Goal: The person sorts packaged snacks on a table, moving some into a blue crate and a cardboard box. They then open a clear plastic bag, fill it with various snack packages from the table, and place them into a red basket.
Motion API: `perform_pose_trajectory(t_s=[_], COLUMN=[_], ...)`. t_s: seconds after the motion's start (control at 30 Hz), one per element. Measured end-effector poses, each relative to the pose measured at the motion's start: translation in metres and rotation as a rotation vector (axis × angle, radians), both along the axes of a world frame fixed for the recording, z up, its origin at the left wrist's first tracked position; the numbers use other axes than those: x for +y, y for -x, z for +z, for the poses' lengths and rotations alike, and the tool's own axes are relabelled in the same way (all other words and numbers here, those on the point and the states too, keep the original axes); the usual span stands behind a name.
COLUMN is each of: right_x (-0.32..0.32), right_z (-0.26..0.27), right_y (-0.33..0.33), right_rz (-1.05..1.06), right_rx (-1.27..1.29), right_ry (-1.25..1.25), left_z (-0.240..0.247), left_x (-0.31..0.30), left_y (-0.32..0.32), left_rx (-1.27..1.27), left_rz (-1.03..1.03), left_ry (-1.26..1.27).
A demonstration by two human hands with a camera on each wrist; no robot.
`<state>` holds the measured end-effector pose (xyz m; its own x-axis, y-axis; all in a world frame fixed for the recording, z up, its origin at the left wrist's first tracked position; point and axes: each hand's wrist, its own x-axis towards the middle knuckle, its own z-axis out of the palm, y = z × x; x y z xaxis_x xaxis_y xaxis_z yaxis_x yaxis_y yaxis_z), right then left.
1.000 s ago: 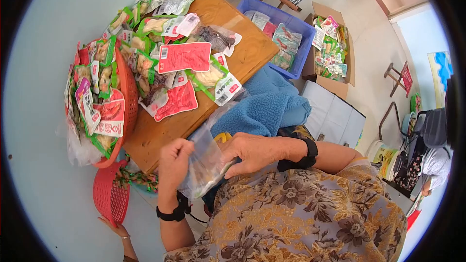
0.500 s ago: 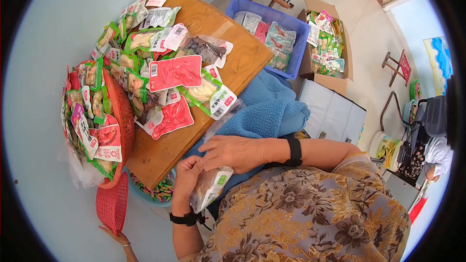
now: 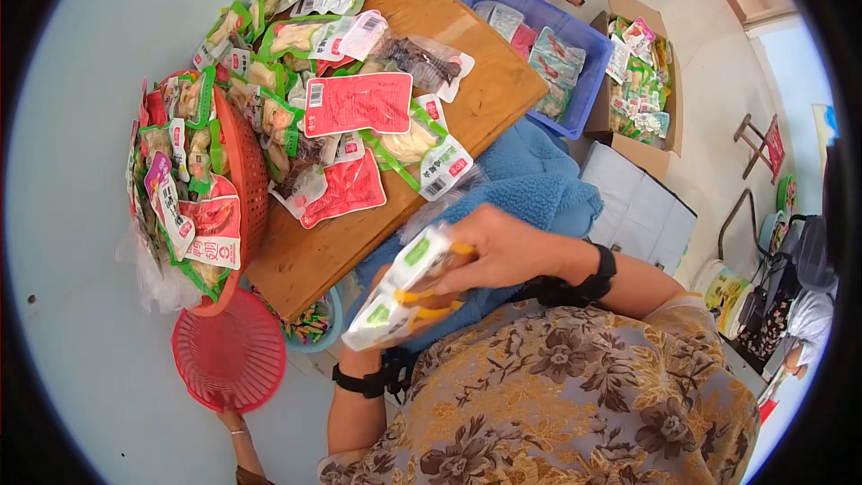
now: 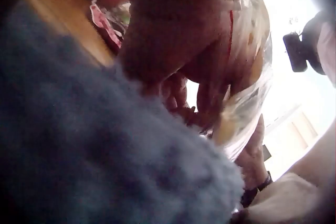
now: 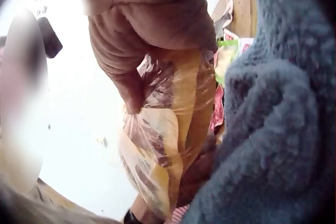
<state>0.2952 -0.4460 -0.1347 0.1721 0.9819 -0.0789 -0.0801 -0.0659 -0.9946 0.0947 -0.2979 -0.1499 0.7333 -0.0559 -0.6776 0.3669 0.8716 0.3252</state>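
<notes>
Between both hands are clear plastic snack packets [image 3: 404,287] with yellow bands, white ends, green marks and brown contents. My right hand [image 3: 503,247] grips their right side, and in the right wrist view its thumb pinches the crinkled film. My left hand [image 4: 178,35] holds the packets from the other side, its fingers bent against the clear film in the left wrist view. The packets hide most of that hand in the head view. A blue fleece cloth [image 3: 530,175] lies under and beside the hands.
A wooden table [image 3: 314,260] bears many snack packets, including a red one [image 3: 359,103]. An orange basket [image 3: 251,189] heaped with packets stands at its left. Another person's hand [image 3: 231,422] holds a red basket [image 3: 229,350]. A blue crate [image 3: 584,72] and a carton [image 3: 660,157] hold more packets.
The packets have come up and turned, bringing their labelled ends into view. My right hand has shifted right, off the left hand's fingers. The other person's red basket has tilted to show its inside.
</notes>
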Motion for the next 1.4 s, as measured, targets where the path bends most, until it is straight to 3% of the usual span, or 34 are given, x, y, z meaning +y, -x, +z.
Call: perform_pose_trajectory(t_s=[0.03, 0.07, 0.13, 0.17, 0.2, 0.23, 0.27, 0.33, 0.37, 0.43, 0.47, 0.53, 0.57, 0.8, 1.17, 1.4], right_x=[-0.007, -0.014, -0.034, -0.045, -0.060, -0.073, -0.077, -0.085, -0.101, -0.149, -0.138, -0.172, -0.176, -0.199, -0.141, -0.084], right_z=[0.007, 0.011, 0.008, 0.023, 0.017, 0.001, 0.002, 0.001, -0.027, -0.088, -0.075, -0.137, -0.147, -0.240, -0.339, -0.357], right_y=[-0.008, -0.017, -0.038, -0.052, -0.070, -0.081, -0.096, -0.125, -0.151, -0.199, -0.192, -0.221, -0.223, -0.255, -0.287, -0.297], right_rz=[-0.030, -0.071, -0.197, -0.290, -0.373, -0.545, -0.631, -0.904, -0.921, -1.100, -1.097, -1.287, -1.310, -1.540, -1.232, -1.170], right_rx=[0.043, 0.069, 0.078, 0.233, 0.250, 0.295, 0.397, 0.502, 0.491, 0.559, 0.614, 0.597, 0.673, 0.938, 0.949, 0.897], right_ry=[0.066, 0.083, 0.050, 0.205, 0.169, 0.041, -0.104, -0.152, -0.154, -0.135, -0.169, -0.063, -0.068, 0.128, 0.209, 0.392], left_z=[-0.016, -0.026, -0.019, -0.013, -0.005, 0.010, 0.035, 0.044, 0.043, 0.039, 0.038, 0.036, 0.030, -0.011, -0.033, -0.035], left_x=[0.003, 0.000, -0.023, -0.033, -0.036, -0.033, -0.034, -0.032, -0.030, -0.027, -0.025, -0.019, -0.017, -0.026, -0.020, -0.020], left_y=[-0.002, 0.002, -0.025, -0.039, -0.049, -0.059, -0.075, -0.093, -0.103, -0.125, -0.140, -0.171, -0.182, -0.245, -0.260, -0.260], left_rx=[0.022, 0.027, -0.279, -0.406, -0.518, -0.173, -0.125, -0.178, -0.196, -0.449, -0.493, -0.539, -0.515, -0.426, -0.318, -0.254], left_rz=[0.155, 0.165, -0.052, -0.176, -0.319, -0.623, -0.550, -0.518, -0.527, -0.363, -0.367, -0.426, -0.578, -0.768, -0.889, -0.977], left_ry=[0.591, 0.591, -0.480, -1.019, -1.557, -1.205, -1.109, -1.210, -1.205, -1.736, -1.717, -2.169, -2.162, -2.195, -2.268, -2.253])
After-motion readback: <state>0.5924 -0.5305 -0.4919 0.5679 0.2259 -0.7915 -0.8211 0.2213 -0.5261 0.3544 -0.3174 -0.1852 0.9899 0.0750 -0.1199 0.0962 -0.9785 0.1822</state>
